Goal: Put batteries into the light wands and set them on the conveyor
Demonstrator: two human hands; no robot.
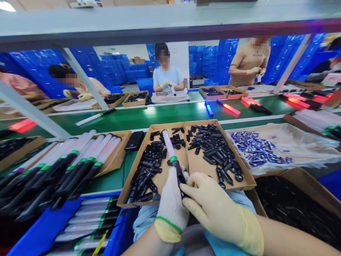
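My left hand (pixel 172 201), in a white knit glove with a green edge over a yellow one, is closed round the black handle of a light stick (pixel 168 142). The stick's pale clear tube points up and away, with a green band where it meets the handle. In a yellow rubber glove, my right hand (pixel 213 204) presses thumb and fingers against the handle's side, where a purplish patch shows in an opening. Under the stick lies a divided cardboard tray (pixel 154 160) holding small black plastic parts (pixel 215 145) in both halves.
Left are a pile of light sticks (pixel 71 160), a black power bank (pixel 134 140) and a blue bin (pixel 53 224). Right is a lined tray with blue batteries (pixel 253 145) above a box of black parts (pixel 295 202). Lit sticks lie on the green conveyor (pixel 160 115); several co-workers sit or stand beyond.
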